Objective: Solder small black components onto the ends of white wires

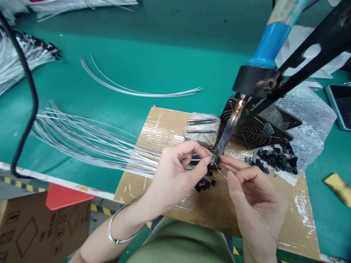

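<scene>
My left hand [182, 171] pinches the end of a thin white wire right by the tip of a soldering iron [227, 133], which hangs on a black stand with its tip pointing down. Between the thumb and fingers of my right hand [255, 197] runs a thin strand of solder wire [222, 174], its end bent up to the iron tip. A small black connector [217, 161] lies at the right fingertips; whether they grip it is hard to tell. Many white wires [109, 146] spread leftward beneath my left hand. Several wire ends with black connectors [204, 184] lie below it.
A brown board [214, 215] lies underneath. Black connectors [279, 157] are heaped on a plastic bag beside a black fan [249, 128]. Spare metal tips [201, 121] rest on a wrapped block. A yellow sponge [338, 188], a phone [340, 106] and a loose wire bundle [142, 93] lie around.
</scene>
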Demonstrator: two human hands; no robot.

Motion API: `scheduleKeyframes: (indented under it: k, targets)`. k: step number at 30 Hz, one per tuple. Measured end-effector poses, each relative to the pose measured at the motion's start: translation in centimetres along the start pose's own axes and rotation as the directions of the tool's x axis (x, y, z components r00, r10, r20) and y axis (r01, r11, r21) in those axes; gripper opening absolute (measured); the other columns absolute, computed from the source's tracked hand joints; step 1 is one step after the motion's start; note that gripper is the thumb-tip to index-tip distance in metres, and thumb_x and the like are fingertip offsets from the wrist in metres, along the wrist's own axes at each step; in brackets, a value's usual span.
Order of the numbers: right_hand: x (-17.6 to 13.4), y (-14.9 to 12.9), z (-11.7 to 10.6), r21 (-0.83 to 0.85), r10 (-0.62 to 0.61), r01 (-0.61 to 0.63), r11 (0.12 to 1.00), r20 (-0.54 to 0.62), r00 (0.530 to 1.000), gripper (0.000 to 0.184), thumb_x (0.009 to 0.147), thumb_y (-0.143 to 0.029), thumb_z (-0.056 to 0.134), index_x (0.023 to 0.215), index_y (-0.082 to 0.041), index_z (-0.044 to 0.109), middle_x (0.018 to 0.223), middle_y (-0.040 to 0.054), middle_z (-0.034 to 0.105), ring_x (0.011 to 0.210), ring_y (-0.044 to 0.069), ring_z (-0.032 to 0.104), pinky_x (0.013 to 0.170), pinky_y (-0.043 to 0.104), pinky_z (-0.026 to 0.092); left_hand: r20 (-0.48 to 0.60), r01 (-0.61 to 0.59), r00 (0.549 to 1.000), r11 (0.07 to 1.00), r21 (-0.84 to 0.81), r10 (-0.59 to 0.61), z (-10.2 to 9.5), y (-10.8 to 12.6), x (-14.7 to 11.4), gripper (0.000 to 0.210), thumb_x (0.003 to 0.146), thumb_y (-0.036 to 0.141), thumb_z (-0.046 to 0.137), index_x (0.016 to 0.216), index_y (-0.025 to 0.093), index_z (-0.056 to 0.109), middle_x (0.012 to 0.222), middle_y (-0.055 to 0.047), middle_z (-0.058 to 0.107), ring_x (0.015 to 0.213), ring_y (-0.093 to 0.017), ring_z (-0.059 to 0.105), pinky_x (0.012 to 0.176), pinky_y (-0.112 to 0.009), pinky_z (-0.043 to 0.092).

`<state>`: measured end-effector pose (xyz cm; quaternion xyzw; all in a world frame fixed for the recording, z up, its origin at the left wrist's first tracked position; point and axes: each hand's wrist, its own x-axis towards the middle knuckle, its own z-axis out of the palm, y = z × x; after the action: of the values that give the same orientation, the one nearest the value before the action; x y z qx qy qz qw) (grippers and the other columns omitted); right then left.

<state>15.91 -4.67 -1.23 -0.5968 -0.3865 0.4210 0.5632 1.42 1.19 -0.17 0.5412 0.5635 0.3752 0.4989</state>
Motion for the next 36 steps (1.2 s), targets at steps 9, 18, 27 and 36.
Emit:
scheduleKeyframes:
  k: [9, 18, 27, 36]
  targets:
    - [0.3, 0.3, -0.4, 0.014, -0.086, 0.086, 0.996, 0.045, 0.995, 0.024, 0.099, -0.016, 0.073, 0.078, -0.023, 0.065, 0.118, 0.001, 0.084, 0.111, 0.015, 0.082, 0.1, 0.022, 0.065, -0.004, -0.015, 1.0, 1.0, 0.025, 0.015, -0.3, -0.1, 0.0, 0.013, 0.084, 0.026, 0.07, 0.075, 0.017, 0.073, 0.078, -0.007, 0.075, 0.056, -0.013, 0.051, 0.051, -0.029, 0.026]
    - [0.6, 0.9, -0.8, -0.006, -0.147, 0.148, 0.989, 0.081, 0.986, 0.022, 0.099, -0.015, 0.073, 0.08, -0.023, 0.066, 0.12, 0.0002, 0.084, 0.113, 0.015, 0.081, 0.101, 0.021, 0.064, -0.002, -0.011, 1.0, 1.0, 0.007, 0.011, -0.2, 0.0, -0.1, 0.012, 0.084, 0.025, 0.07, 0.074, 0.018, 0.073, 0.072, -0.005, 0.073, 0.055, -0.013, 0.05, 0.051, -0.029, 0.027]
    - [0.6, 0.9, -0.6, -0.012, -0.145, 0.146, 0.989, 0.075, 0.987, 0.021, 0.098, -0.015, 0.074, 0.08, -0.023, 0.066, 0.118, 0.0017, 0.085, 0.112, 0.016, 0.082, 0.1, 0.024, 0.066, -0.014, -0.034, 0.999, 0.999, -0.004, 0.034, -0.1, -0.3, 0.0, 0.01, 0.084, 0.023, 0.071, 0.075, 0.017, 0.074, 0.081, -0.008, 0.079, 0.061, -0.015, 0.06, 0.052, -0.028, 0.033]
    - [0.5, 0.9, -0.7, -0.024, -0.17, 0.172, 0.985, 0.079, 0.982, 0.022, 0.098, -0.014, 0.072, 0.08, -0.023, 0.066, 0.118, 0.0023, 0.085, 0.112, 0.017, 0.082, 0.1, 0.025, 0.066, -0.013, -0.061, 0.998, 0.998, 0.001, 0.061, -0.1, -0.1, 0.0, 0.011, 0.084, 0.02, 0.071, 0.073, 0.017, 0.073, 0.079, -0.005, 0.078, 0.053, -0.01, 0.047, 0.049, -0.028, 0.026]
